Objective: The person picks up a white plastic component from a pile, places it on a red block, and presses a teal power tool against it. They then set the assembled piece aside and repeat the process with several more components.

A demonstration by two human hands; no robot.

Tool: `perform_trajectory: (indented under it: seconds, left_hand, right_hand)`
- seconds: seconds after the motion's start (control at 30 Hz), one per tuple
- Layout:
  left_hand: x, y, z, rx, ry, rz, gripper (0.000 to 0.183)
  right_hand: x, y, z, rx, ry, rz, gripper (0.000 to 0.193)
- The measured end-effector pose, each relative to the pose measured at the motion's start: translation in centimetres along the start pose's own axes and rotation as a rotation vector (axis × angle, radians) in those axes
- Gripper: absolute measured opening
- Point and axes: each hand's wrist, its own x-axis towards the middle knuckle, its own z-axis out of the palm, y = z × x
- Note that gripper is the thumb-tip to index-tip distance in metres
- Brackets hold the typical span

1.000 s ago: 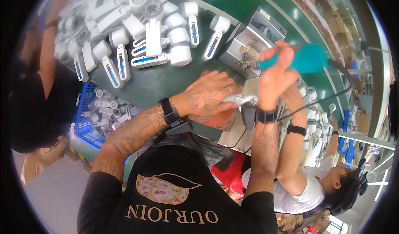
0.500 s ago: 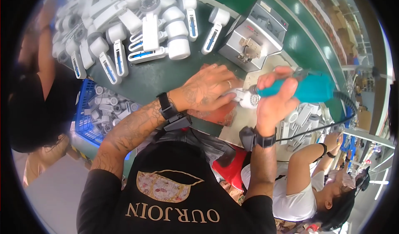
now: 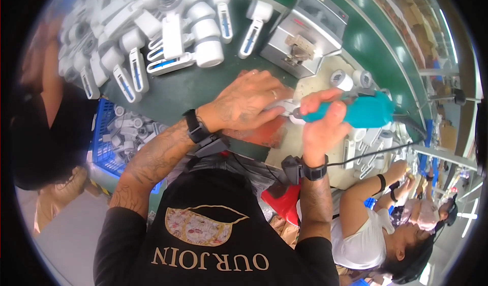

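Note:
My right hand [image 3: 325, 121] is wrapped round a teal electric screwdriver [image 3: 368, 109], which lies nearly level with its cord trailing off to the right. The tool's grey front end points left, at a small white plastic part [image 3: 286, 106]. Fingers of my left hand [image 3: 251, 100] are closed on that part and hold it down on the table. Its round end is mostly covered by the screwdriver and my right fingers. A worn reddish pad [image 3: 259, 132] lies under and beside my left hand.
White round-headed plastic units [image 3: 173, 37] with long handles are heaped at the far left. A silver metal machine [image 3: 305, 37] stands beyond my hands. More white units [image 3: 373, 146] lie at the right. A blue basket [image 3: 104, 133] holds parts at left. People [image 3: 361, 235] sit on both sides.
The screwdriver and my right hand have moved left, so the tool's front now covers the part's round grille end. My left hand still holds the part. The whole view has shifted slightly.

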Motion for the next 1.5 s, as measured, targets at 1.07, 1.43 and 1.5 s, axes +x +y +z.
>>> perform_trajectory:
  seconds: [1.07, 1.43, 1.5]
  left_hand:
    - [-17.3, -26.4, -33.2, 1.404, 0.477, -0.601, 0.055]
    - [8.7, 2.6, -3.7, 0.028, 0.062, -0.063, 0.033]
    - [10.7, 2.2, 5.7, -0.075, 0.265, 0.194, 0.038]
  right_hand:
    - [-8.6, -4.5, 0.0, 0.147, 0.477, 0.04, 0.06]
    - [-10.4, -6.2, -0.6, 0.028, 0.214, 0.065, 0.072]
    - [-10.5, -6.6, -0.5, 0.028, 0.201, 0.059, 0.072]
